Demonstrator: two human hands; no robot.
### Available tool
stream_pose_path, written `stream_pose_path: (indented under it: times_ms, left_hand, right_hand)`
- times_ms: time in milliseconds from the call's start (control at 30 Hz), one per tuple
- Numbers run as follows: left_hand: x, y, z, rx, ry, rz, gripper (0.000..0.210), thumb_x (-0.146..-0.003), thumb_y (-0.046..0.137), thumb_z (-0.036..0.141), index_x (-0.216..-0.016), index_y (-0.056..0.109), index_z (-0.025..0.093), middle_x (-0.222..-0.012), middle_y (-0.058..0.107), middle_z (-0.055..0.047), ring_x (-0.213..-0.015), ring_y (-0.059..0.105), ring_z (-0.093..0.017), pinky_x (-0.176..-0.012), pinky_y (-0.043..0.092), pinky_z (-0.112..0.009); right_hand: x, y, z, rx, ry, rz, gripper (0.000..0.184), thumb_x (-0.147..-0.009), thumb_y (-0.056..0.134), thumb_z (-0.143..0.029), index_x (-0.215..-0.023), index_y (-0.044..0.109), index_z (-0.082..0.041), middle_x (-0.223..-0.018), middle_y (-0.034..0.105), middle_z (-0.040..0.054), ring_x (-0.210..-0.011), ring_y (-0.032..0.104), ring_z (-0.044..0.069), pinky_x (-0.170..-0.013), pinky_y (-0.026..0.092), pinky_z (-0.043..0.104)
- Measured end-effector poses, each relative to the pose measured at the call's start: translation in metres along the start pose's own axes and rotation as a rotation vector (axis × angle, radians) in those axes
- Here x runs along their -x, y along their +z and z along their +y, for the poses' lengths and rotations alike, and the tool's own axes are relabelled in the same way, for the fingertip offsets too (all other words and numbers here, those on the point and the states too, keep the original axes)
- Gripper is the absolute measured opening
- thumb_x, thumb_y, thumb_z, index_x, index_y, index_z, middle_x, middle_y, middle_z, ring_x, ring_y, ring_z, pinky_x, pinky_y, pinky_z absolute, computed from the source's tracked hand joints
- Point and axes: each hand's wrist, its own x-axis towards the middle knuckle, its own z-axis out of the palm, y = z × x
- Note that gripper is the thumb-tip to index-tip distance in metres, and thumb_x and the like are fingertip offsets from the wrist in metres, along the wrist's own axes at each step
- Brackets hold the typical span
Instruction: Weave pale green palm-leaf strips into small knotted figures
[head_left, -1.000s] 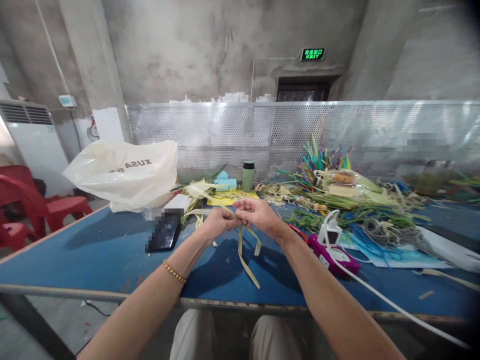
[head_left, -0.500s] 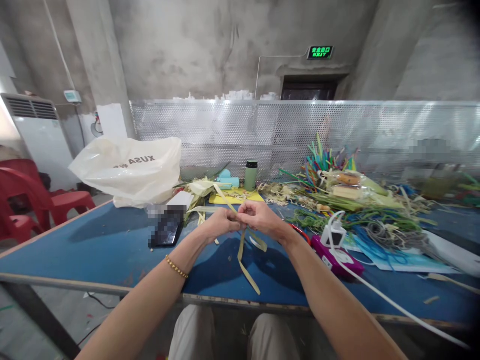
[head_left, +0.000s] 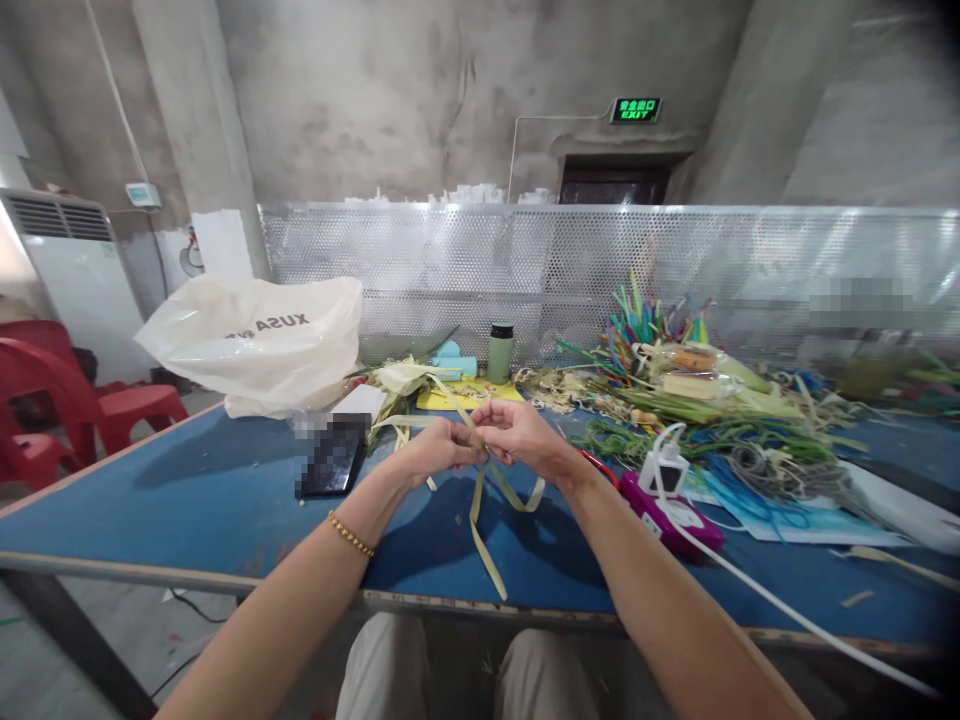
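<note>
Facing a grey wall (head_left: pixel 352 110) and, in front of it, a metal screen (head_left: pixel 442 270) full of small holes. Seated at a blue table (head_left: pixel 187 500), with a white plastic bag (head_left: pixel 262 350) at its far left and a heap of green and coloured strands (head_left: pixel 720 435) spread across its right side. Bringing the left hand (head_left: pixel 439 447) and right hand (head_left: pixel 517 437) together above the middle part. Near the right hand, to its right, with a purple socket box (head_left: pixel 679 527); beyond both, with a black-topped green bottle (head_left: pixel 500 358); left of the left hand, with a dark phone (head_left: pixel 345 467), partly blurred out. Pinching pale strips (head_left: pixel 474 518) tightly between the fingers (head_left: pixel 491 409) of both hands, with loose ends hanging below, one curling right; cannot tell how crossed inside the grip. Wearing a gold bead bracelet (head_left: pixel 350 535) on the left arm (head_left: pixel 300 575)
</note>
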Motion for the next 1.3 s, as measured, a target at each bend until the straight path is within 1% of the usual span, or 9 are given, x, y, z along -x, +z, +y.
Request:
stream_pose_path:
  times_ms: [167,333,500,667,800,933,1067,1200,1300]
  left_hand:
    - [0.003,-0.002,0.005,0.019,0.002,-0.059,0.023,-0.063,0.073,0.033,-0.066,0.066,0.012,-0.058,0.054,0.000,-0.052,0.042,-0.008,-0.049,0.028,-0.023]
    - [0.005,-0.006,0.007,0.032,0.024,-0.140,0.023,-0.063,0.074,0.034,-0.067,0.066,0.013,-0.060,0.056,-0.001,-0.054,0.046,-0.009,-0.051,0.032,-0.024]
    - [0.006,-0.007,0.009,0.040,0.029,-0.165,0.022,-0.064,0.073,0.034,-0.065,0.065,0.013,-0.059,0.056,-0.001,-0.055,0.047,-0.009,-0.052,0.032,-0.024]
    - [0.006,-0.007,0.009,0.039,0.038,-0.184,0.019,-0.066,0.072,0.032,-0.067,0.066,0.013,-0.061,0.057,-0.001,-0.055,0.047,-0.009,-0.052,0.032,-0.024]
    - [0.005,-0.007,0.008,0.025,0.046,-0.201,0.017,-0.068,0.070,0.029,-0.064,0.064,0.013,-0.059,0.056,-0.001,-0.055,0.046,-0.009,-0.053,0.033,-0.024]
    - [0.005,-0.006,0.009,0.042,0.046,-0.194,0.010,-0.067,0.067,0.022,-0.068,0.065,0.013,-0.061,0.056,-0.001,-0.054,0.047,-0.009,-0.053,0.034,-0.024]
    - [0.004,-0.006,0.009,0.075,0.045,-0.149,0.008,-0.064,0.063,0.018,-0.071,0.064,0.012,-0.063,0.057,-0.001,-0.053,0.048,-0.009,-0.051,0.035,-0.023]
    - [0.002,-0.006,0.007,0.084,0.051,-0.046,0.004,-0.064,0.060,0.016,-0.064,0.060,0.013,-0.059,0.055,0.000,-0.051,0.047,-0.008,-0.049,0.035,-0.022]
    - [0.000,-0.006,0.005,0.072,0.045,-0.019,0.006,-0.065,0.061,0.018,-0.064,0.061,0.012,-0.057,0.055,0.000,-0.050,0.046,-0.008,-0.048,0.034,-0.021]
  right_hand:
    - [0.004,-0.001,-0.007,-0.025,-0.002,-0.029,0.010,-0.070,0.057,-0.018,-0.079,0.052,-0.017,-0.047,0.049,-0.0071,-0.037,0.040,0.005,-0.037,0.033,0.017]
    - [0.003,-0.001,-0.006,-0.093,-0.002,-0.009,0.018,-0.074,0.062,-0.029,-0.077,0.048,-0.018,-0.044,0.047,-0.0078,-0.036,0.038,0.006,-0.035,0.032,0.017]
    - [0.001,0.000,-0.001,-0.149,-0.020,-0.021,0.025,-0.075,0.064,-0.036,-0.077,0.047,-0.019,-0.042,0.043,-0.0098,-0.034,0.032,0.005,-0.034,0.028,0.017]
    - [0.000,-0.001,0.002,-0.132,-0.016,-0.001,0.027,-0.076,0.065,-0.039,-0.075,0.048,-0.018,-0.043,0.047,-0.0079,-0.034,0.036,0.005,-0.034,0.029,0.017]
    - [0.000,-0.001,0.003,-0.117,-0.022,-0.012,0.025,-0.076,0.065,-0.037,-0.075,0.049,-0.018,-0.044,0.049,-0.0069,-0.033,0.038,0.005,-0.034,0.031,0.018]
    - [0.000,-0.002,0.004,-0.131,-0.041,-0.033,0.020,-0.076,0.064,-0.033,-0.080,0.053,-0.016,-0.046,0.052,-0.0057,-0.035,0.041,0.006,-0.035,0.035,0.018]
    - [0.001,-0.003,-0.001,-0.132,-0.060,-0.024,0.019,-0.077,0.063,-0.031,-0.084,0.055,-0.015,-0.050,0.054,-0.0046,-0.037,0.044,0.007,-0.037,0.038,0.019]
    - [0.001,-0.002,-0.007,-0.047,-0.095,0.054,0.020,-0.077,0.062,-0.033,-0.081,0.053,-0.016,-0.049,0.053,-0.0051,-0.037,0.046,0.007,-0.037,0.039,0.019]
    - [0.000,-0.001,-0.006,0.003,-0.133,0.088,0.018,-0.078,0.061,-0.033,-0.081,0.051,-0.017,-0.049,0.053,-0.0058,-0.037,0.046,0.008,-0.037,0.038,0.020]
